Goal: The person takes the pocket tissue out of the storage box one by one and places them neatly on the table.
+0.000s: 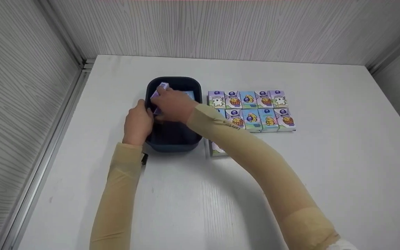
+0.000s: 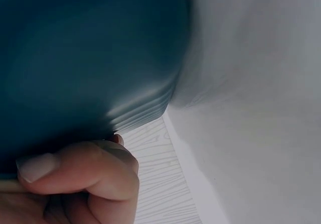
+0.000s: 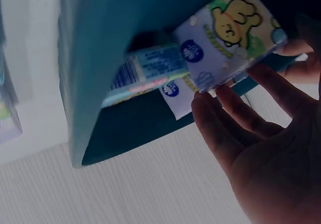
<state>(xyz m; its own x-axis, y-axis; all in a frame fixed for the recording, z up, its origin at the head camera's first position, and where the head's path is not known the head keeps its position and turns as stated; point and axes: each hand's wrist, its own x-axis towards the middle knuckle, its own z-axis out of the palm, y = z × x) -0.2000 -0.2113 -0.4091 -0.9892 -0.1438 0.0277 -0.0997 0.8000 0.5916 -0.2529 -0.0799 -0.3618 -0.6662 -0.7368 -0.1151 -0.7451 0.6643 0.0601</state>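
A dark blue plastic bin (image 1: 174, 148) stands on the white table, left of the middle. My left hand (image 1: 138, 123) grips its left rim, and in the left wrist view the fingers (image 2: 95, 171) curl at the edge of the bin wall (image 2: 90, 58). Inside the bin, my right hand (image 1: 175, 104) pinches a purple tissue pack (image 3: 228, 38) with a yellow cartoon animal, tilted near the left wall. The right wrist view shows a light blue tissue pack (image 3: 158, 66) with a barcode and another purple pack (image 3: 178, 98) behind the held one.
Right of the bin, several tissue packs (image 1: 250, 99) lie side by side in two rows. Another pack (image 1: 217, 150) lies nearer, partly hidden under the right sleeve (image 1: 255, 156). Grey wood-grain panels (image 1: 203, 31) border the table at the back and sides.
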